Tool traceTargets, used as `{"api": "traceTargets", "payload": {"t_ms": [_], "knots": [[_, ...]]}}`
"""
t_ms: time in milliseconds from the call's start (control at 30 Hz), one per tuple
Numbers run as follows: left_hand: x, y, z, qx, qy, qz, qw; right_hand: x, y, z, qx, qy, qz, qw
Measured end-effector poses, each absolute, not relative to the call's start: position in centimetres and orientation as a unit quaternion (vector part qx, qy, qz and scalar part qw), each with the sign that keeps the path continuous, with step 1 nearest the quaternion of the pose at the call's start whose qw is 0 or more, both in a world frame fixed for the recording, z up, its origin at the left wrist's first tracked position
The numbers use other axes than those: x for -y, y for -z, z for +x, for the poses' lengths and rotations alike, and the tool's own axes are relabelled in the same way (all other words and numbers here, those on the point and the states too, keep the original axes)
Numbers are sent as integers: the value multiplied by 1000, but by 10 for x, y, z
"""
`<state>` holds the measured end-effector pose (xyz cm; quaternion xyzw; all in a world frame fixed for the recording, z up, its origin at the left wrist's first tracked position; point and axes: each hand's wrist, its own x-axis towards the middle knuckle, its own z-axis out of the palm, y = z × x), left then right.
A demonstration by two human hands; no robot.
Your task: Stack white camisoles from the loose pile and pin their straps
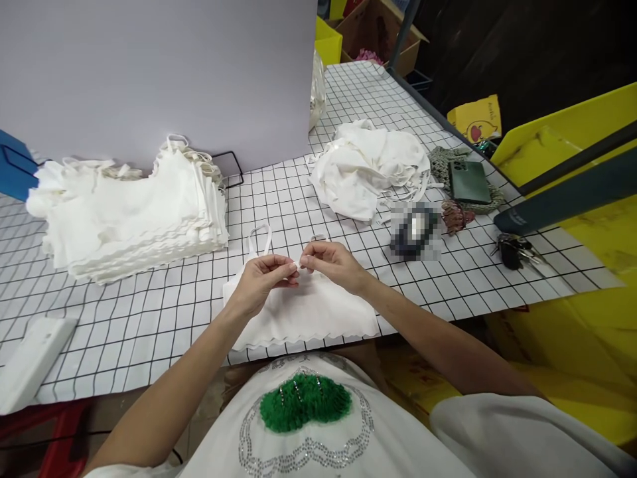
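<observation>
Pinching at the upper edge of a white top (308, 309), left hand (262, 282) and right hand (338, 264) near each other, thumb against finger on both; whether they grip bare cloth or a bit of trim is too small to tell. Top lies flat on the gridded desk (273, 192), just in front of the person, wavy hem close to the front edge, one strap (269, 240) looped up behind the left hand. Handling guess: very light, soft, limp, no stiffness to push against; thin straps likely twist or snag. Not fragile to drop, but edge and straps could stretch if yanked, and white will show dirt. Best hold: fingertip pinch on the upper edge, or both straps near their roots; for shifting it, flat palms under the body. Hem could slip over the edge if dragged toward the lap. Around it: neat stack of white tops (134, 212) to the left, loose white heap (368, 169) up right with straps trailing, easy to tangle. Right of that, phone (469, 182) on a knitted pouch (440, 162), keys (517, 252), dark bottle (572, 192), plus a pixelated item (415, 230), can't tell what. Grey panel (159, 73) blocks reach behind the stack; white box (37, 358) sits at the near left. Nothing lies over the top except the hands.
</observation>
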<state>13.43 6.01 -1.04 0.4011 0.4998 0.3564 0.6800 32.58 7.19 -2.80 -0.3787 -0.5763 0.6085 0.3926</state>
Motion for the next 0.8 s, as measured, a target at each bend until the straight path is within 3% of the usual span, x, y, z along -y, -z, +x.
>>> {"api": "traceTargets", "payload": {"t_ms": [600, 700, 800], "knots": [[-59, 12, 137, -499, -371, 442, 646, -77, 15, 330, 655, -528, -395, 370], [-61, 24, 145, -492, -347, 556, 573, -86, 8, 348, 680, -475, -409, 382], [-59, 42, 156, -498, -275, 707, 421, -94, 5, 370, 692, -426, -441, 381]]}}
